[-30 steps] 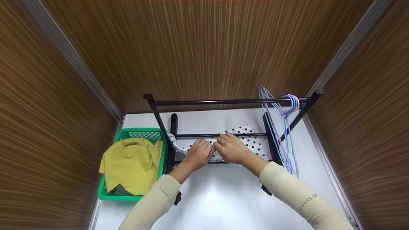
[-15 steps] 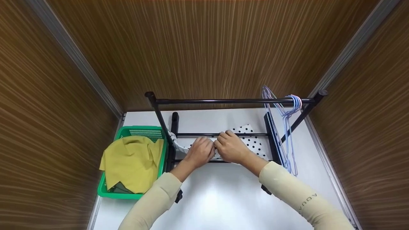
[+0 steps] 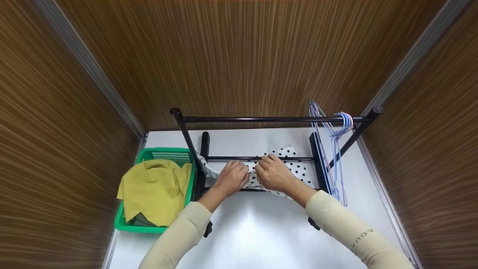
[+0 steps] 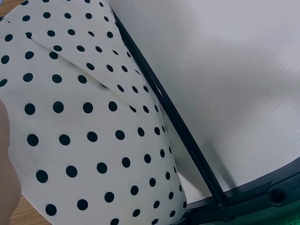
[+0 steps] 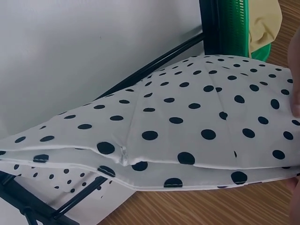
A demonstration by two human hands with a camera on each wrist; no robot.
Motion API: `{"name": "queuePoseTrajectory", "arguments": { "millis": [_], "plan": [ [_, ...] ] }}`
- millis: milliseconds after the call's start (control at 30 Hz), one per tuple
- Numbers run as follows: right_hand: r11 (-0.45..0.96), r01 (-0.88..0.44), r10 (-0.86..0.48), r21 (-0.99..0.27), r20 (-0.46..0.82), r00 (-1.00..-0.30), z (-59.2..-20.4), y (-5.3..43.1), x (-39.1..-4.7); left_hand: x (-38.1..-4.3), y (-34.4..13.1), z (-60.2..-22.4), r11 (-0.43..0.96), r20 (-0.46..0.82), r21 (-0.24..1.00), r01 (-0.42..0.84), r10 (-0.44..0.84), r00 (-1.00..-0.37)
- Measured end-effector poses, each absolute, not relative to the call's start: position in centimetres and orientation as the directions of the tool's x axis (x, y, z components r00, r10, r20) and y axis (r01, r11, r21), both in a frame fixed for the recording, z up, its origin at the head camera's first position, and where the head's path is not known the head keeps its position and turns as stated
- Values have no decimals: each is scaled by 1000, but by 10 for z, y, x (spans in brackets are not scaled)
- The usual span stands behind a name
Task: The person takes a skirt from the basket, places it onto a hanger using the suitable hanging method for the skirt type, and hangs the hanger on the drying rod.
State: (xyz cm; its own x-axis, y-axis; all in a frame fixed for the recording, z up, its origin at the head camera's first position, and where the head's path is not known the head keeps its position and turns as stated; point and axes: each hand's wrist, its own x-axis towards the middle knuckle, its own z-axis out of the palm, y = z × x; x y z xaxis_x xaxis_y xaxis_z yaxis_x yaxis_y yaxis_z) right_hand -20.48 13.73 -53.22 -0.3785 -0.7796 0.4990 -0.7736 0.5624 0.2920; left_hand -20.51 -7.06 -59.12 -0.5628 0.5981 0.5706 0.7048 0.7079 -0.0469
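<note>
A white polka-dot cloth (image 3: pixel 298 170) with black dots spans the lower part of a black rack. Its left end curls up near the rack's left upright. My left hand (image 3: pixel 233 176) pinches its edge near the middle, fingers curled. Close beside it, my right hand (image 3: pixel 274 173) grips the same edge, with a small gap between the hands. In the right wrist view the cloth (image 5: pixel 178 122) shows two layers with stitched edges and a seam. The left wrist view shows the cloth (image 4: pixel 93 122) draped with a diagonal fold.
The black rack (image 3: pixel 242 119) stands on a white table (image 3: pixel 250 239); several blue and pink hangers (image 3: pixel 338 149) hang at its right end. At the left, a green basket (image 3: pixel 119 224) holds a yellow cloth (image 3: pixel 155 190) over something dark green. Wood-grain panels (image 3: pixel 254 56) enclose the table.
My right hand has shifted slightly right, so a small gap with cloth now shows between the hands. More of the cloth's front edge shows below the right hand.
</note>
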Motion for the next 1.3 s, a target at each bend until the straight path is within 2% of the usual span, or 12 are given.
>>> {"name": "queuePoseTrajectory", "arguments": {
  "millis": [300,433,600,800,933,1100,1300],
  "plan": [
    [593,-759,-754,269,516,-406,-536,149,-208,-204,-79,-596,741,508,-6,672,581,-636],
    [631,-723,-749,281,465,-473,-537,152,-208,-203,-78,-597,748,487,25,663,570,-662],
    [665,-661,-746,348,352,-565,-535,148,-204,-200,-66,-595,737,490,-7,676,591,-640],
    [644,-685,-764,340,336,-551,-538,143,-201,-200,-56,-588,708,577,-61,703,600,-554],
    [642,-693,-765,328,344,-545,-540,145,-201,-200,-55,-587,697,598,-79,713,605,-525],
    [638,-702,-769,316,307,-561,-541,147,-200,-201,-57,-588,692,592,-65,719,607,-530],
    [643,-697,-766,316,277,-580,-543,152,-201,-201,-66,-593,684,588,6,729,588,-556]
  ]
}}
